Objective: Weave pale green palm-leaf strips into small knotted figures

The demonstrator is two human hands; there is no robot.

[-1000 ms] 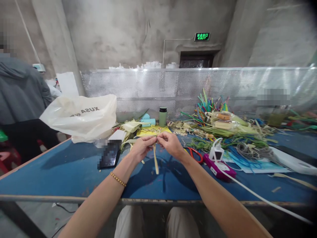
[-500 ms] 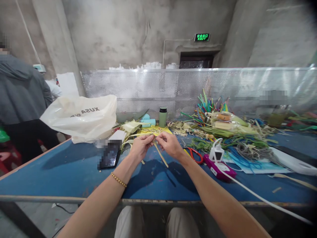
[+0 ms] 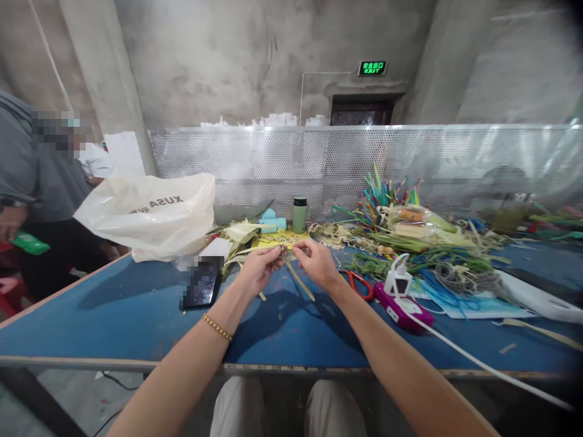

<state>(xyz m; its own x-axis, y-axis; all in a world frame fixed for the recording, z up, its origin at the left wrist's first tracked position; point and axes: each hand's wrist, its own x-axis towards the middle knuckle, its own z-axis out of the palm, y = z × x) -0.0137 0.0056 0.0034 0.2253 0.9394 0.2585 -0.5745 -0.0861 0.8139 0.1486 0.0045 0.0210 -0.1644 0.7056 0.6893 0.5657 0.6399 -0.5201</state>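
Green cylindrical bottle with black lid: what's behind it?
A silver perforated metal panel shows above and on both sides of the green bottle. Whatever lies directly behind the bottle is covered.

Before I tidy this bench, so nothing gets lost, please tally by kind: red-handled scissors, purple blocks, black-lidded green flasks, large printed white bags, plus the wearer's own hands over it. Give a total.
Red-handled scissors: 1
Purple block: 1
Black-lidded green flask: 1
Large printed white bag: 1
Wearer's hands, left hand and right hand: 2
Total: 6
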